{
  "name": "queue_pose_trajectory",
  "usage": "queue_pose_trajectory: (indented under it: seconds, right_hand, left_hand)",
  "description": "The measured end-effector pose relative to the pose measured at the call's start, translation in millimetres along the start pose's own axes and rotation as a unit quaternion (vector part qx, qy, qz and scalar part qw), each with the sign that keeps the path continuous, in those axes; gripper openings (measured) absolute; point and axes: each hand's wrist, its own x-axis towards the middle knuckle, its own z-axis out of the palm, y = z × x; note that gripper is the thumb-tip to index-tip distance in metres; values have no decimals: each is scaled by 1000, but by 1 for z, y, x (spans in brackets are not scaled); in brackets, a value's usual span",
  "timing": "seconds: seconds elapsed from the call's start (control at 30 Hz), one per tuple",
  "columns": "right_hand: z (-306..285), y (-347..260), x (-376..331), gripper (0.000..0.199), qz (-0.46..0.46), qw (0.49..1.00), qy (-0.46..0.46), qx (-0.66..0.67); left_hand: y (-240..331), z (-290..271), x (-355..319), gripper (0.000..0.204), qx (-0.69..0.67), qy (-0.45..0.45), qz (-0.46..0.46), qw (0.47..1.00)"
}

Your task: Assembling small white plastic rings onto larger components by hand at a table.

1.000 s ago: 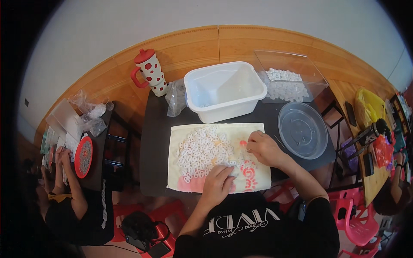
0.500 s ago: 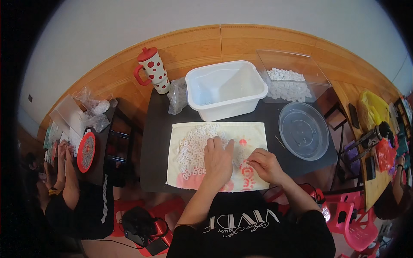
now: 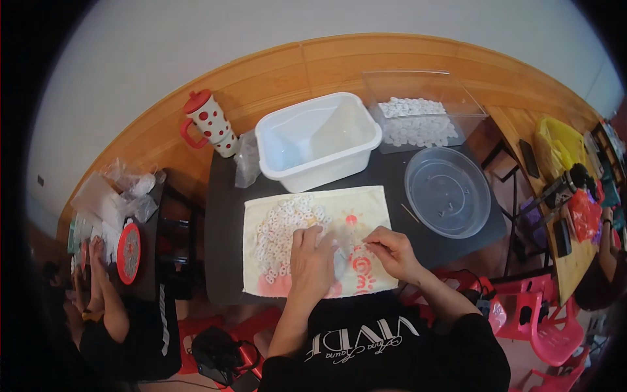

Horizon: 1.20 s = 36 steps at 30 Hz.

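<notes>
A cream towel (image 3: 366, 196) with pink printing lies on the dark table in front of me. Many small white looped pieces (image 3: 277, 232) are spread over its left half. My left hand (image 3: 312, 261) rests palm down at the right edge of these pieces, fingers stretched out and thumb toward the other hand. Over the towel's right part, my right hand (image 3: 394, 255) has its thumb and forefinger pinched together. Whatever sits between those fingertips is too small to make out. Some clear or pale material shows between my hands, its kind unclear.
Behind the towel stands a white basin (image 3: 317, 170), with a dotted tumbler (image 3: 212, 124) and a plastic bag (image 3: 247, 160) at its left. A clear box of white pieces (image 3: 418, 124) and a round clear lid (image 3: 447, 193) are at right. A thin stick (image 3: 410, 213) lies near the lid. People sit at both sides.
The whole view has shifted, so the table things appear farther left. My left hand has drawn slightly nearer to me over the towel. My right hand keeps its pinch in nearly the same place.
</notes>
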Motion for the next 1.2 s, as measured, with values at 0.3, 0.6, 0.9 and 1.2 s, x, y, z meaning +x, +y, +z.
queue_pose_trajectory:
  seconds: [0.3,0.6,0.9,1.2]
  right_hand:
    - [14,-25,2,16,-27,998,31,49]
    - [-113,6,51,9,-42,955,25,-291]
    - [-128,64,69,10,-3,915,-106,-388]
    - [-122,60,68,10,19,857,-162,-489]
  left_hand:
    - [1,29,-19,14,-465,8,-99,880]
    - [-4,26,-33,10,-618,10,-190,763]
    - [-1,40,-40,15,-653,65,-195,729]
    - [-4,46,-51,24,-598,43,-157,785]
